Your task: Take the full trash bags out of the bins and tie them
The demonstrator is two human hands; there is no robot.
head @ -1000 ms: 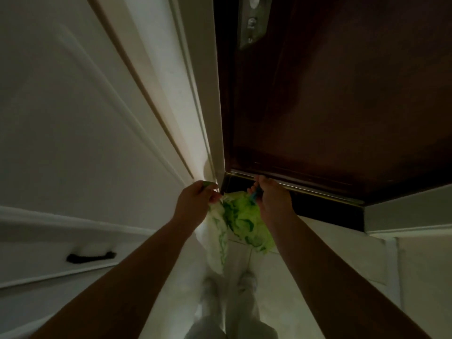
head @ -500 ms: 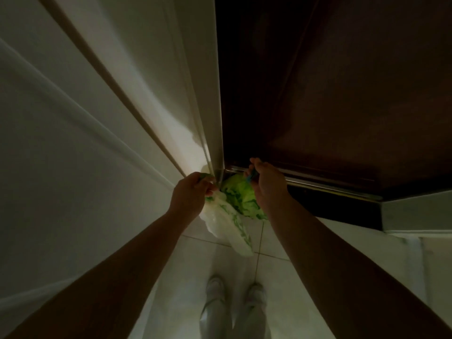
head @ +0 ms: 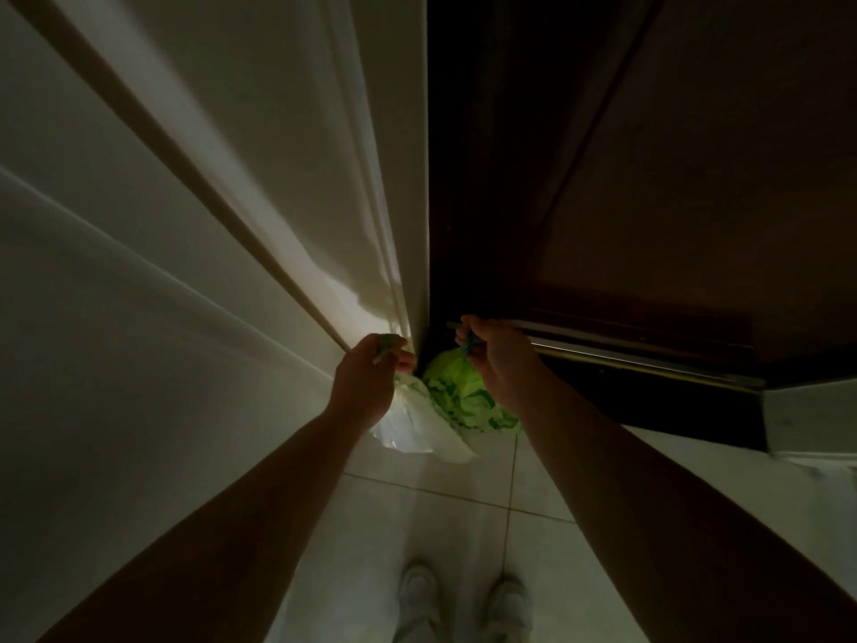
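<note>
Two bags hung between and just below both fists at the door (head: 649, 178) foot: pale bag (head: 417, 429) pinched shut-fisted by left hand (head: 366, 382), green bag (head: 463, 396) by right hand (head: 496, 355), necks running up, tying probably next.

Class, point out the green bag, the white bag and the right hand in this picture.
green bag (head: 463, 396), head view, on its bulging printed side.
white bag (head: 417, 429), head view, on its hanging body.
right hand (head: 494, 352), head view, on its back.

No text, label or number can be read; the green print on the trash bag (head: 463, 401) stays illegible.
</note>
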